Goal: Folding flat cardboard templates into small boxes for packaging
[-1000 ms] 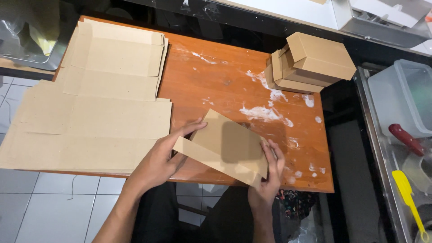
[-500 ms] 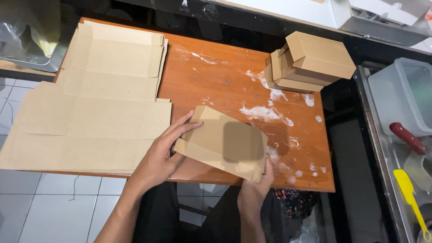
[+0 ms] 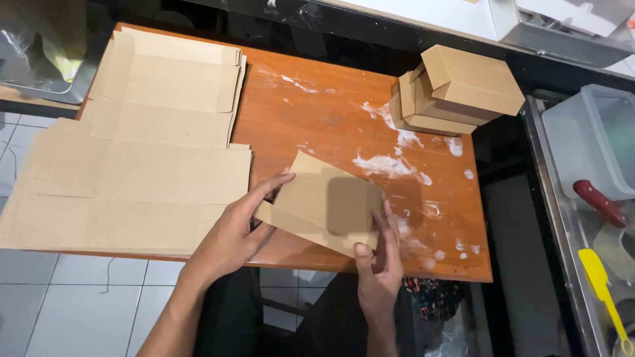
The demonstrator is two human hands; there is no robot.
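- Left hand (image 3: 231,231) pinching left edge of half-folded cardboard box (image 3: 324,201), lower centre of frame, over the counter (image 3: 317,112).
- Right hand (image 3: 380,268) gripping its lower right corner.
- Flat cardboard sheets (image 3: 132,158) at left; finished boxes (image 3: 456,89) upper right.

The bare middle of the orange-brown wooden table (image 3: 317,112) lies open — a hand could pass there freely, over the white smears. The left is taken up by flat brown cardboard sheets (image 3: 139,172), overhanging the edge. At the far right corner a stack of folded brown cardboard boxes (image 3: 456,89) blocks the way. Near the front edge, both hands and the half-folded brown cardboard box (image 3: 327,201) fill the room — only a narrow strip stays clear to their right.
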